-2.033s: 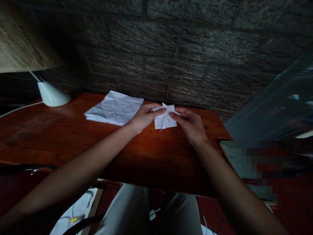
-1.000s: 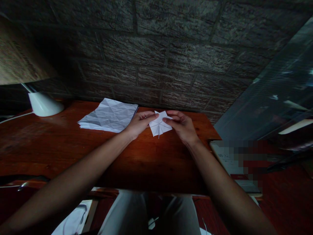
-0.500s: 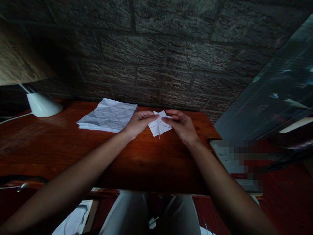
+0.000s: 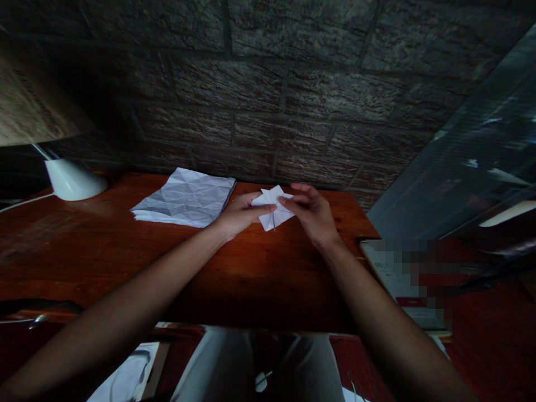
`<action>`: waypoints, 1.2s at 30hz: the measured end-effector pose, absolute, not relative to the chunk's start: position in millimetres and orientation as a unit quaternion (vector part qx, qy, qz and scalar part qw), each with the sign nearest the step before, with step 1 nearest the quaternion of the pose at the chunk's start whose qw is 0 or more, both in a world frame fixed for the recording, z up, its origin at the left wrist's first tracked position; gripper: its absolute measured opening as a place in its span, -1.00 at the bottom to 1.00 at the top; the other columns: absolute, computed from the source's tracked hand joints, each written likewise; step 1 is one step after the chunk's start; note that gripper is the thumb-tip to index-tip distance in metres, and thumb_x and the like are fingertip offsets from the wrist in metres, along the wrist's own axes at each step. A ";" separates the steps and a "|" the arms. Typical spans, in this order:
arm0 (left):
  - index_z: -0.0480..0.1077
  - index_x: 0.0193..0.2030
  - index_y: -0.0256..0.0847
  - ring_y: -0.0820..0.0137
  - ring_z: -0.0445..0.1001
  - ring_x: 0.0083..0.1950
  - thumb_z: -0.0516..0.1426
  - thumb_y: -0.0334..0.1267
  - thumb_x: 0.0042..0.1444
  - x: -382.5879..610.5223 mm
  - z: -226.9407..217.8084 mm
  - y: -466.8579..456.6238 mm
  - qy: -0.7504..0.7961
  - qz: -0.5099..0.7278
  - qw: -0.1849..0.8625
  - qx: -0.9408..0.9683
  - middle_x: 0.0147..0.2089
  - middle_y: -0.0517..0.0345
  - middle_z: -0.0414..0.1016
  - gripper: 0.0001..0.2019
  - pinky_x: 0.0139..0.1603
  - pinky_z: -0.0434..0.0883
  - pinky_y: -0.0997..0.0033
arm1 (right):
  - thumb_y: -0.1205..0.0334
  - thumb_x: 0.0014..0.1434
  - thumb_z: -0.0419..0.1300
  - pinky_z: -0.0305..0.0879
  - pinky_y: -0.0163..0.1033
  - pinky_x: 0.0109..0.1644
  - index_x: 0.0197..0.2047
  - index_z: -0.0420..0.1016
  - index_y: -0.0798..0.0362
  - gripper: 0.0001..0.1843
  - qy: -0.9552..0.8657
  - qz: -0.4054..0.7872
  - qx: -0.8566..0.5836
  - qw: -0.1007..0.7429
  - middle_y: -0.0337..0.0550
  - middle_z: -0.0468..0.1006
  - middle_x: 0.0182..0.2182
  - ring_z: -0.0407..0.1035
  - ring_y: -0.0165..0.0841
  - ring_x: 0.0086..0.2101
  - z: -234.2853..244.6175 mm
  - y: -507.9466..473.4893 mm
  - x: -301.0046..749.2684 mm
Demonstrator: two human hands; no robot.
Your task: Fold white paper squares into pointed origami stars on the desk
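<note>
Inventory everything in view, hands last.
Folded paper: one, white, in the hands
Creased paper stack: one, white, left of it
Desk lamp: one, white base, tan shade, far left
Lamp cord: one, white, far left
Wooden table: one, brown, centre
Block wall: one, dark grey, behind table
Large panel: one, bluish, far right
Partly pixelated object: one, greyish, right of table
Floor: one, red, below
Trouser legs: two, pale, below table
Left hand: one, bare, gripping folded paper
Right hand: one, bare, at paper's right
</note>
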State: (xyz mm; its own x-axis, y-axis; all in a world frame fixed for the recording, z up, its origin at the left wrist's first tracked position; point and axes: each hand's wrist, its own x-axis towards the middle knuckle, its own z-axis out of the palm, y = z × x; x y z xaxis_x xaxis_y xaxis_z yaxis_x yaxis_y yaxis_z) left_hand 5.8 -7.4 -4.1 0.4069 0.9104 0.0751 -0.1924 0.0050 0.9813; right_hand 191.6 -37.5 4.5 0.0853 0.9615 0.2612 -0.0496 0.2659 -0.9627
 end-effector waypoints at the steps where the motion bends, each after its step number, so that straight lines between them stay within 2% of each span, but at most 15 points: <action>1: 0.63 -0.06 -0.22 0.31 0.62 -0.13 0.47 -0.18 -0.05 5.6 -4.2 -6.7 0.330 0.449 0.637 0.533 -0.10 0.03 0.71 -0.61 -0.03 0.51 0.27 | -0.06 -0.10 0.58 0.52 -0.06 0.01 0.02 0.43 -0.07 -0.31 -0.534 0.409 -0.435 0.599 -0.23 0.67 -0.31 0.59 -0.24 -0.23 5.1 -38.3 190.5; 4: 0.63 -0.10 -0.20 0.33 0.63 -0.10 0.47 -0.21 -0.06 4.1 -2.9 -4.0 0.331 0.494 0.654 0.468 -0.10 0.05 0.71 -0.65 0.01 0.54 0.27 | -0.10 -0.11 0.58 0.54 -0.07 0.02 -0.01 0.35 -0.12 -0.30 -0.566 0.390 -0.426 0.589 -0.17 0.65 -0.18 0.59 -0.23 -0.18 5.5 -42.8 185.7; 8: 0.61 -0.15 -0.20 0.39 0.62 -0.17 0.49 -0.28 -0.09 2.3 -0.7 -1.9 0.332 0.522 0.668 0.415 -0.12 0.10 0.71 -0.67 -0.07 0.57 0.34 | -0.06 -0.15 0.61 0.56 -0.10 -0.04 -0.09 0.37 -0.13 -0.34 -0.624 0.373 -0.412 0.550 -0.16 0.61 -0.02 0.59 -0.27 -0.20 1.0 -48.6 179.6; 10: 0.60 -0.16 -0.20 0.39 0.62 -0.18 0.49 -0.28 -0.09 2.6 0.3 -2.4 0.332 0.519 0.673 0.410 -0.13 0.11 0.71 -0.68 -0.08 0.57 0.35 | -0.04 -0.07 0.58 0.55 -0.12 -0.08 -0.14 0.44 -0.11 -0.46 -0.647 0.338 -0.419 0.540 -0.18 0.63 -0.06 0.58 -0.28 -0.23 -1.0 -49.5 179.1; 13: 0.60 -0.19 -0.21 0.38 0.64 -0.15 0.49 -0.31 -0.09 4.0 1.9 -3.6 0.321 0.513 0.687 0.401 -0.13 0.10 0.71 -0.70 -0.02 0.59 0.31 | -0.02 0.14 0.45 0.52 -0.11 -0.08 -0.23 0.57 -0.09 -0.75 -0.667 0.298 -0.438 0.524 -0.21 0.69 -0.23 0.60 -0.26 -0.26 -1.3 -48.7 181.1; 15: 0.59 -0.21 -0.22 0.39 0.64 -0.14 0.48 -0.34 -0.09 4.7 2.5 -3.7 0.319 0.515 0.694 0.389 -0.13 0.10 0.72 -0.71 0.02 0.58 0.31 | 0.01 0.20 0.39 0.50 -0.12 -0.10 -0.26 0.64 -0.09 -0.83 -0.663 0.283 -0.456 0.521 -0.21 0.72 -0.29 0.60 -0.26 -0.29 -0.7 -48.0 183.0; 19: 0.59 -0.24 -0.26 0.36 0.65 -0.14 0.48 -0.37 -0.09 5.1 2.2 -3.4 0.315 0.512 0.693 0.398 -0.14 0.06 0.72 -0.73 0.04 0.56 0.29 | 0.05 0.18 0.40 0.48 -0.13 -0.14 -0.25 0.70 -0.08 -0.85 -0.641 0.267 -0.475 0.541 -0.20 0.74 -0.32 0.59 -0.27 -0.33 -1.8 -47.0 185.0; 25: 0.64 -0.14 -0.31 0.31 0.66 -0.11 0.50 -0.40 -0.18 6.9 2.6 -6.9 0.294 0.497 0.688 0.440 -0.13 0.00 0.72 -0.61 0.15 0.52 0.20 | 0.02 0.20 0.37 0.50 -0.15 -0.12 -0.23 0.74 -0.04 -0.79 -0.635 0.252 -0.478 0.552 -0.17 0.76 -0.29 0.60 -0.28 -0.30 -4.1 -46.0 184.3; 30: 0.65 -0.16 -0.29 0.31 0.67 -0.13 0.51 -0.38 -0.21 8.7 3.3 -8.1 0.299 0.511 0.683 0.428 -0.15 0.01 0.74 -0.61 0.16 0.53 0.16 | 0.04 0.21 0.34 0.51 -0.15 -0.09 -0.22 0.73 0.00 -0.78 -0.630 0.261 -0.468 0.563 -0.14 0.76 -0.27 0.60 -0.30 -0.30 -1.7 -45.6 184.3; 36: 0.65 -0.16 -0.29 0.27 0.68 -0.12 0.52 -0.39 -0.25 9.1 3.6 -10.4 0.284 0.506 0.676 0.453 -0.14 -0.01 0.74 -0.58 0.19 0.53 0.12 | 0.05 0.22 0.34 0.53 -0.15 -0.16 -0.18 0.70 -0.01 -0.79 -0.610 0.275 -0.480 0.567 -0.15 0.73 -0.32 0.56 -0.32 -0.37 -3.3 -43.3 185.2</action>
